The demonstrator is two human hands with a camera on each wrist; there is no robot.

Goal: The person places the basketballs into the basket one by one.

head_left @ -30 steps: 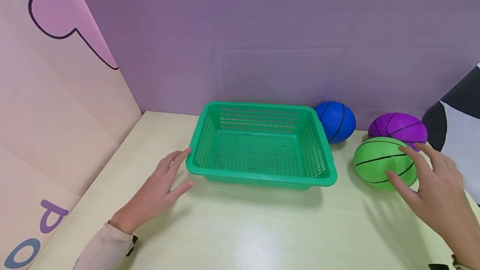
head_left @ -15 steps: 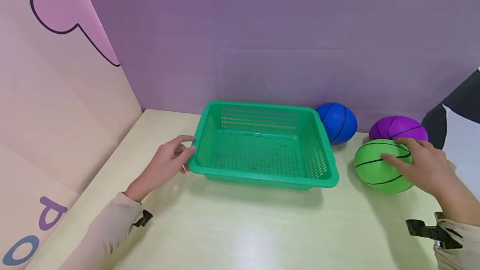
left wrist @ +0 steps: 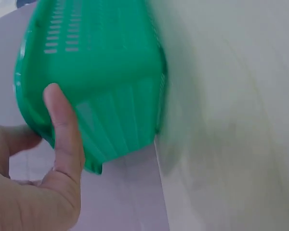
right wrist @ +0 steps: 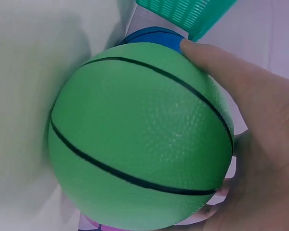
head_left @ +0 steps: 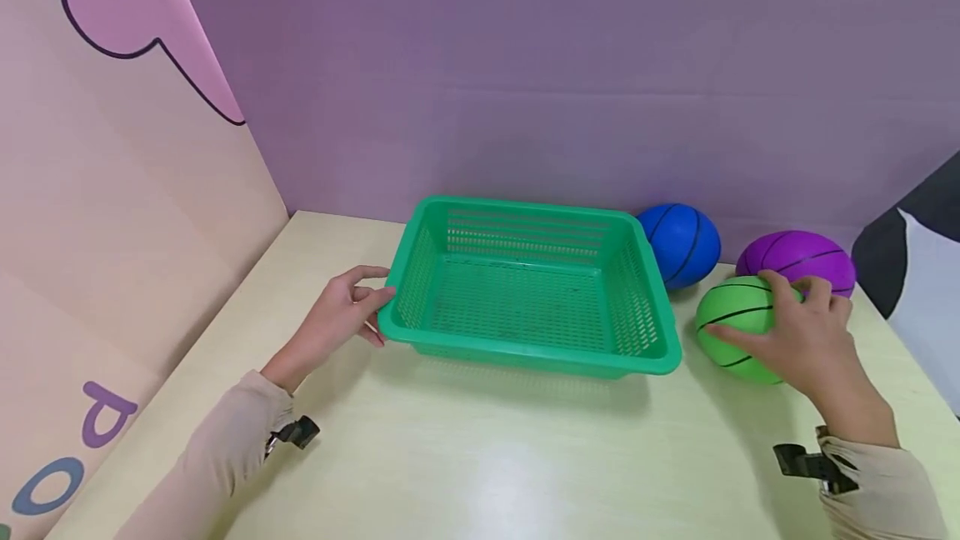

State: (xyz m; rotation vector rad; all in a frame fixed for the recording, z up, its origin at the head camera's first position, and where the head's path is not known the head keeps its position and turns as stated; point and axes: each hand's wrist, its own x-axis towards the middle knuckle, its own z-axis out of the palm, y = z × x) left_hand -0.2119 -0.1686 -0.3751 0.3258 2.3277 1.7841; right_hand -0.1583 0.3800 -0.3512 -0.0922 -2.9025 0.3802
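An open green plastic basket (head_left: 525, 359) with slotted walls stands on the table. At its left rim, my left hand (head_left: 330, 323) pinches the edge, thumb above. The left wrist view shows one finger of the left hand (left wrist: 53, 178) along the outer wall of the basket (left wrist: 120, 86). To the basket's right, my right hand (head_left: 810, 336) grips a green toy basketball (head_left: 735, 315) from above, fingers spread round it. Seen from the right wrist, the green ball (right wrist: 139, 139) fills the middle, with the right hand (right wrist: 260, 130) curved along its side.
A blue ball (head_left: 681, 247) sits against the basket's back right corner. Behind the green one is a purple ball (head_left: 798, 257), partly hidden by my right hand. A purple backdrop (head_left: 525, 82) rises along the back edge of the pale table (head_left: 480, 457).
My left hand has come up to the basket's left rim and taken hold of it. The right hand has moved left onto the green ball and closed round it; the ball has shifted slightly left.
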